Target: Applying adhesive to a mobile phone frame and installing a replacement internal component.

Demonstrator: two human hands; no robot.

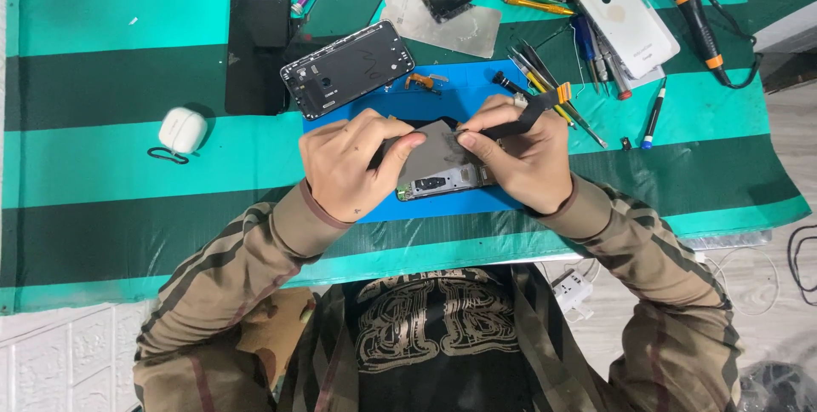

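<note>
Opened phone [436, 175] lying on a blue mat [477, 88] between both hands, the left hand [351, 163] clasping its left edge and the right hand [521, 157] pinching a black tool [511, 125] against its upper edge, with loose tools [557, 93] just beyond the right hand.

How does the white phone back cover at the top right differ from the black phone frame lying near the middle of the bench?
The white phone back cover is plain and pale, with its smooth surface showing; the black phone frame is dark, with small openings and screw points showing. The white cover lies partly on a heap of tools; the black frame rests partly on the blue work mat. Both are rounded rectangles, lie tilted, and neither is touched by the hands.
</note>
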